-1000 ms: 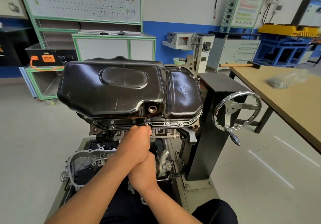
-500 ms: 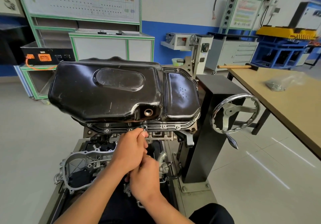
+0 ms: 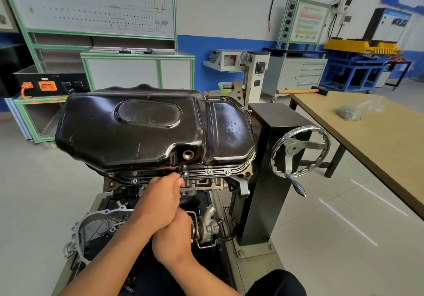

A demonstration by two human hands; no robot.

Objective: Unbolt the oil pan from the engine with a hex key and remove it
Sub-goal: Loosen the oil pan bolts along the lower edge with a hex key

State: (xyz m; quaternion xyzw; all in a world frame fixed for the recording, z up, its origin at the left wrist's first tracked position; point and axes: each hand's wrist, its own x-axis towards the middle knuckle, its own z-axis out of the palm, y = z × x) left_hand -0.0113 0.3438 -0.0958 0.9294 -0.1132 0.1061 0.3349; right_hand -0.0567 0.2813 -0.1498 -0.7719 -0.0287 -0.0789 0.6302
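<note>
Tiled workshop floor [image 3: 34, 192]; pinches hex key [image 3: 182, 175] at oil pan [image 3: 128, 130] bolt [image 3: 185, 173] with left hand [image 3: 160, 201]; right hand [image 3: 173, 238] curled, hold unclear; tilted, risks rounding socket.

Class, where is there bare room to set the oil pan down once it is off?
The wooden table is bare on its near stretch, this side of the plastic bag and mallet. Crowded: below the oil pan, around the left hand and right hand.
</note>
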